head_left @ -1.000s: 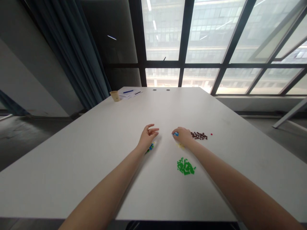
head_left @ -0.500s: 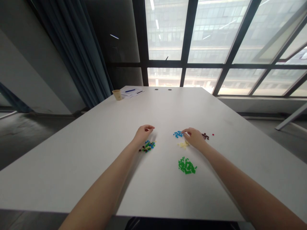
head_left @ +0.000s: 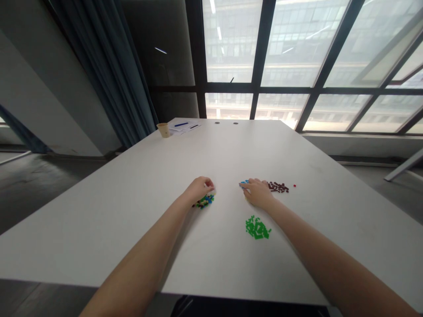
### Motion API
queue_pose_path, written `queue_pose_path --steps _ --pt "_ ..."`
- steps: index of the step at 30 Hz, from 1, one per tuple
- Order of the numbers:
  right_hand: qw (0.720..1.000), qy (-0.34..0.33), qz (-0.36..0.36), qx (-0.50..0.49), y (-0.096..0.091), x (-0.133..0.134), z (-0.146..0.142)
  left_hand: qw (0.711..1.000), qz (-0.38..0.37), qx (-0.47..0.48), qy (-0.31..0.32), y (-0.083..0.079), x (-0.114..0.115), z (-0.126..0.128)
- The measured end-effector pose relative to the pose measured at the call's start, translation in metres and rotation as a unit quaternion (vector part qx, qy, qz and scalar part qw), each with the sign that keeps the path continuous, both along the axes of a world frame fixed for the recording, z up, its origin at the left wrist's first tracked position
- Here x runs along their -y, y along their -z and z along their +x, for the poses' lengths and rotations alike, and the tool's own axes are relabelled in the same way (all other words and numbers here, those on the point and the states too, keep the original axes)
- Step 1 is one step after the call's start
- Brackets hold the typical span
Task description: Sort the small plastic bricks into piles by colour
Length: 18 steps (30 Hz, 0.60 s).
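Observation:
Both of my hands rest on a white table (head_left: pixel 132 211) among heaps of tiny coloured pieces. My left hand (head_left: pixel 200 190) has its fingers curled and pinched over a mixed heap of blue, green and dark pieces (head_left: pixel 205 201). My right hand (head_left: pixel 257 192) lies palm down with fingers bent on a small blue heap (head_left: pixel 243 182), mostly covering it. A dark brown heap (head_left: pixel 278 187) sits just right of that hand. A bright green heap (head_left: pixel 257 229) lies nearer me, beside my right forearm. What the fingers hold is too small to see.
One red piece (head_left: pixel 294 186) lies right of the brown heap. At the table's far left corner stand a paper cup (head_left: pixel 163 130) and papers with a blue pen (head_left: pixel 181 125). Large windows run behind the table, a dark curtain hangs at left.
My left hand curled shut and dropped onto the mixed heap. My right hand slid left over the blue heap, hiding the yellowish pieces and uncovering the brown heap.

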State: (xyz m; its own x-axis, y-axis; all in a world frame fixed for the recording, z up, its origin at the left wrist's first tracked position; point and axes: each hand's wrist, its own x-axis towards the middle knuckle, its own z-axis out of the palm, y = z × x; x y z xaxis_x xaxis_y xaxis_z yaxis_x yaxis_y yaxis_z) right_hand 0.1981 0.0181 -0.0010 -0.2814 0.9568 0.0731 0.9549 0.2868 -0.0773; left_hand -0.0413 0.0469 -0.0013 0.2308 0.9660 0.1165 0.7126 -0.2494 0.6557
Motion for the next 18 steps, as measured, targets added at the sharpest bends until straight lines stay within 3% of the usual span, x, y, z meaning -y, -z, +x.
queue_pose_path --steps 18 --pt "1.000 -0.001 0.008 0.006 0.0033 0.0103 0.0014 1.000 -0.006 -0.004 0.009 0.0010 0.0006 0.0006"
